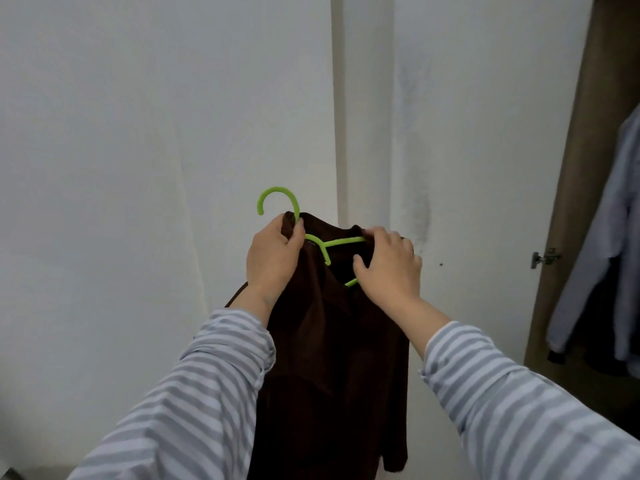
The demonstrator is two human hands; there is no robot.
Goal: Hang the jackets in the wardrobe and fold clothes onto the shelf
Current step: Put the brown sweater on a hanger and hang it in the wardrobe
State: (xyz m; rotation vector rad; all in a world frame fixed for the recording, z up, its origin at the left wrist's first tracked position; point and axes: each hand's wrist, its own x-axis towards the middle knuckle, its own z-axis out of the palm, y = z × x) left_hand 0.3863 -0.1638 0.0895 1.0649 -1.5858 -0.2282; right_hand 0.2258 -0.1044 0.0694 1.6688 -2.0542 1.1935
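The left hand (273, 261) is gripping the dark brown jacket (332, 341) together with the green hanger (323, 245), just under its hook; the right hand (388, 265), beside it, is closing over the other shoulder and the hanger arm. The jacket is hanging below both hands; probably the shoulder is slipping off if either grip loosens. The wardrobe (571, 168) is standing open to the right.

Grey-and-white horizontally striped long sleeves (221, 375) on both arms, cuffs pushed above wrists

Plain white wall (156, 133) with a vertical ridge; brown wardrobe door (568, 202) open at right.
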